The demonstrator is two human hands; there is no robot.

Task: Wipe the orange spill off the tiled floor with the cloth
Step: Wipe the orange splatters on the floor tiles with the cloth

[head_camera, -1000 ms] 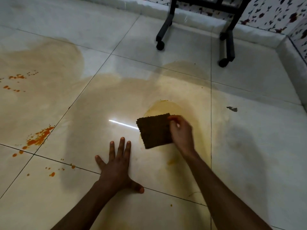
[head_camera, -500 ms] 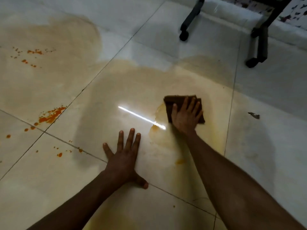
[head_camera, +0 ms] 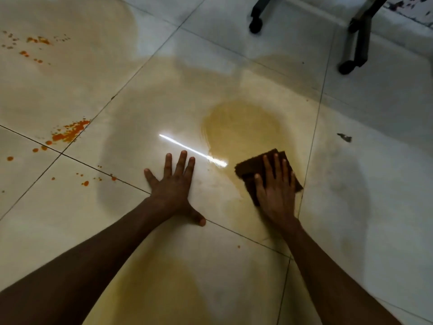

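A folded dark brown cloth (head_camera: 251, 167) lies flat on the glossy tiled floor (head_camera: 375, 207), and my right hand (head_camera: 275, 193) presses down on it with fingers spread over its top. A wet yellowish smear (head_camera: 241, 127) spreads just beyond the cloth. Bright orange spill splatter (head_camera: 70, 133) sits far to the left near a tile joint, with more specks (head_camera: 37, 41) at the upper left and small drops (head_camera: 85, 183) nearer. My left hand (head_camera: 174, 187) rests palm-down on the floor, fingers apart, left of the cloth and holding nothing.
Two black wheeled stand legs (head_camera: 255, 24) (head_camera: 351, 64) stand at the top right. A small dark scrap (head_camera: 344, 137) lies on the tile to the right of the cloth. A bright light streak (head_camera: 192, 150) reflects between my hands.
My right hand laid the cloth flat on the floor, then dragged it back toward me and to the right, leaving a wet yellow smear. My left hand stayed planted.
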